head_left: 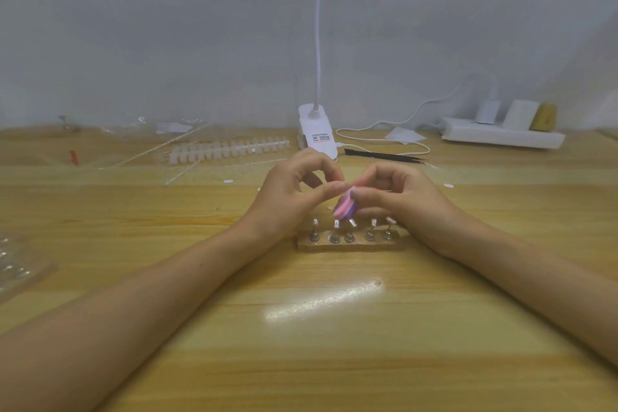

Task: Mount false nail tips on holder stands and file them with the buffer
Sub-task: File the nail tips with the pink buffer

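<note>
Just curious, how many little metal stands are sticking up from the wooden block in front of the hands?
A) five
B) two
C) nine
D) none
A: five metal holder stands rise in one row from the wooden block, just below the pink and purple buffer that the right hand grips.

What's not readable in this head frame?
Head view:
- What the left hand pinches: too small, covered by its fingers.
- Pink-and-purple foam buffer: top hidden by the right hand.
- White clip lamp: head cut off by top edge.
- Lamp label: text blurred.
</note>
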